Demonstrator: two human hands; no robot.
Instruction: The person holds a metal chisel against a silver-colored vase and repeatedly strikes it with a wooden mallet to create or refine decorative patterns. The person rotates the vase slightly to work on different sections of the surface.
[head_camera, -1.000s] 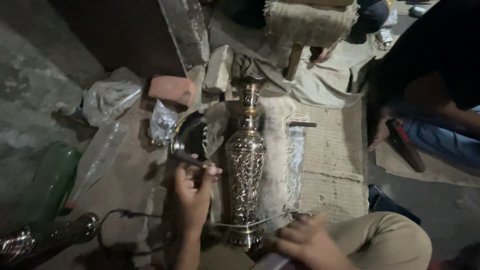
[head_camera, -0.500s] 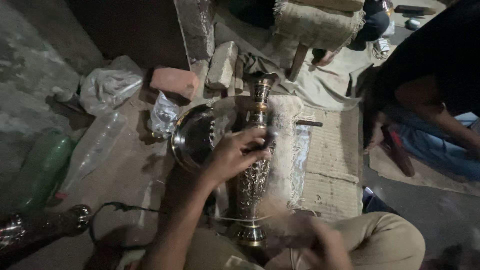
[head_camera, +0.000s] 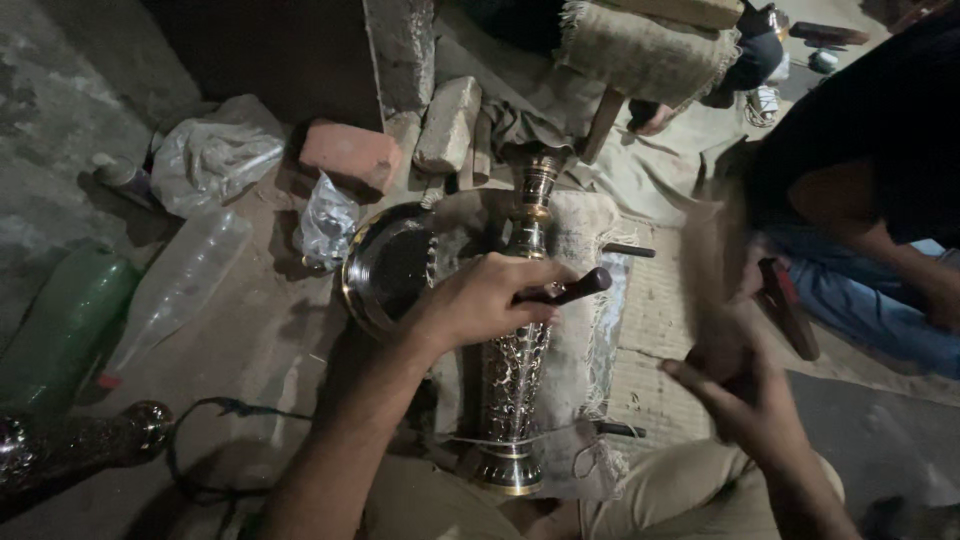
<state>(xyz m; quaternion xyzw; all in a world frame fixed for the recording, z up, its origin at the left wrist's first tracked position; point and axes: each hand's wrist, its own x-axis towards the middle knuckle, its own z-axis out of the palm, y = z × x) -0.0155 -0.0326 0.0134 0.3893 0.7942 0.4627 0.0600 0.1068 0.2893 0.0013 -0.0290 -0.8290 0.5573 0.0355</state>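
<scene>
Gripping a dark-handled tool (head_camera: 565, 291) in my left hand (head_camera: 480, 300), I hold it across the body of the engraved metal vase (head_camera: 520, 330). My fingers are clenched around the handle, and its dark rounded end sticks out to the right of my fist.

The vase lies lengthwise on a pale frayed cloth (head_camera: 590, 330), its neck pointing away from me and its round foot near my knees. A thin cord runs across its lower end.

My right hand (head_camera: 745, 395) is raised to the right of the vase, clear of it. It is closed around a blurred upright object (head_camera: 715, 270) (too smeared to identify; I cannot tell what it is).

Surrounding items:
- A round metal dish (head_camera: 385, 270) sits just beside the vase on the left, partly under my wrist.
- A reddish brick (head_camera: 350, 155) and a crumpled plastic bag (head_camera: 325, 220) lie beyond the dish.
- A green plastic bottle (head_camera: 65, 320) and a clear plastic bottle (head_camera: 180, 285) lie on the ground at far left.
- Another person in blue trousers (head_camera: 870, 300) sits at the right, well apart from the vase.
</scene>
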